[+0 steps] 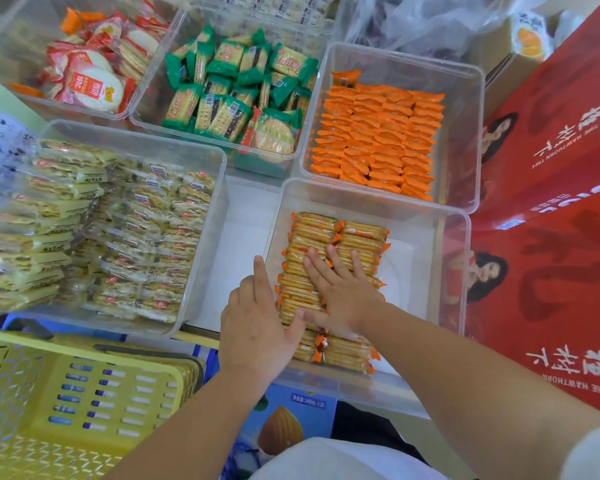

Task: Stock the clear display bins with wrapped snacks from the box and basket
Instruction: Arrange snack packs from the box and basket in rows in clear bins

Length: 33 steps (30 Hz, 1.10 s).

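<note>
Head: clear bins (465,133) crowd white surface (243,237); red cartons (551,133) alongside.

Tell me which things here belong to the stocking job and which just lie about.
Job: left hand, right hand, cracker packs, clear bin, yellow basket.
Lying about: red cartons, plastic bag, almond-drink box.

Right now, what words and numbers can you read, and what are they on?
"THE HAWTHORN TREE": on the red box, upside down.
"240mL×20": on the blue carton.
Print on the green packets and the paper sign: too blurred to read.
</note>
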### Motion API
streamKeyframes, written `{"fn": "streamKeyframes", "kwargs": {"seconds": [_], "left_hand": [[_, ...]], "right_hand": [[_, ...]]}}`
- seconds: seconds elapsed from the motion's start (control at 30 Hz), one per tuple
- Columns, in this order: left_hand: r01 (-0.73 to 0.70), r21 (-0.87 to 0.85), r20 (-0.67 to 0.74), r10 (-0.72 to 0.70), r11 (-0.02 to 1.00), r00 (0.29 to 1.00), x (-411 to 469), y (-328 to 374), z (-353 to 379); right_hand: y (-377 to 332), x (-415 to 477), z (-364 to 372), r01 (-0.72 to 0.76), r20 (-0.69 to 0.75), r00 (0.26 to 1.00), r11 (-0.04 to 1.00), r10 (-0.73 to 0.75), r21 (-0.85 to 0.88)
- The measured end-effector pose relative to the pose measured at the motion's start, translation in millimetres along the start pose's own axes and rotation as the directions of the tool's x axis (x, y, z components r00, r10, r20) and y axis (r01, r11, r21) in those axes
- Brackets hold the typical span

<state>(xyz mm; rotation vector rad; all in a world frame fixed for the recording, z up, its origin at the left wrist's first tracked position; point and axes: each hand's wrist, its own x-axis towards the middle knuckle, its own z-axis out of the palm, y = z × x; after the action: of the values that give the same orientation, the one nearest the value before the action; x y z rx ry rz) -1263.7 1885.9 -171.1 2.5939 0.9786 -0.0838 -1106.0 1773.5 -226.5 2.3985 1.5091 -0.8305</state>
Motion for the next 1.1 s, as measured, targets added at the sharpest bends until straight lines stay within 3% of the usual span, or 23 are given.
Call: {"fn": "streamKeyframes", "kwargs": {"seconds": [0.13, 0.2, 0.3, 0.37, 0.43, 0.5, 0.57, 0.63, 0.67, 0.77, 0.93, 1.0, 1.1], "left_hand": [[0.006, 0.010, 0.016, -0.006, 1.000, 1.000, 1, 0, 1], [0.011, -0.008, 0.043, -0.011, 1.000, 0.999, 1, 1, 0], [-0.016, -0.046, 0.034, 0.018, 0.999, 0.999, 0, 4, -8], [-0.209, 0.032, -0.009, 0.210, 0.977, 0.978, -5, 9, -11], [-0.432, 0.095, 0.062, 0.427, 0.897, 0.902, -8, 15, -7], [-0.486, 0.113, 0.241, 0.450, 0.867, 0.860, -3, 21, 2], [-0.429, 0.137, 0.354, 0.360, 0.893, 0.863, 9, 25, 15], [-0.416, 0.202, 0.451, 0.293, 0.887, 0.843, 19, 25, 27], [-0.420, 0.223, 0.490, 0.271, 0.880, 0.828, 22, 23, 32], [-0.410, 0.273, 0.566, 0.199, 0.870, 0.800, 26, 16, 44], [-0.402, 0.279, 0.558, 0.194, 0.872, 0.807, 27, 15, 49], [-0.395, 0.278, 0.507, 0.216, 0.875, 0.835, 29, 18, 47], [-0.413, 0.304, 0.453, 0.251, 0.858, 0.855, 35, 19, 43]], "right_hand": [[3, -2, -2, 0.022, -0.007, 1.000, 0.999, -0.022, 0.045], [2, -10, -6, 0.036, -0.114, 0.993, 0.985, -0.017, 0.170], [-5, -37, -3, -0.010, -0.369, 0.901, 0.860, 0.229, 0.511], [-9, -59, 6, -0.131, -0.318, 0.805, 0.672, 0.501, 0.729], [-8, -79, 14, -0.272, -0.044, 0.730, 0.350, 0.682, 0.896], [-2, -94, 19, -0.322, 0.202, 0.700, 0.051, 0.685, 0.945], [1, -97, 19, -0.318, 0.294, 0.729, -0.074, 0.618, 0.945], [-3, -94, 14, -0.272, 0.338, 0.803, -0.203, 0.491, 0.941], [-7, -91, 13, -0.244, 0.325, 0.845, -0.235, 0.425, 0.941], [-9, -87, 13, -0.191, 0.242, 0.920, -0.186, 0.309, 0.964], [0, -89, 17, -0.274, 0.306, 0.923, -0.161, 0.232, 0.948], [0, -88, 14, -0.228, 0.269, 0.887, -0.149, 0.375, 0.962], [4, -83, 6, -0.172, 0.213, 0.728, -0.128, 0.652, 0.977]]}}
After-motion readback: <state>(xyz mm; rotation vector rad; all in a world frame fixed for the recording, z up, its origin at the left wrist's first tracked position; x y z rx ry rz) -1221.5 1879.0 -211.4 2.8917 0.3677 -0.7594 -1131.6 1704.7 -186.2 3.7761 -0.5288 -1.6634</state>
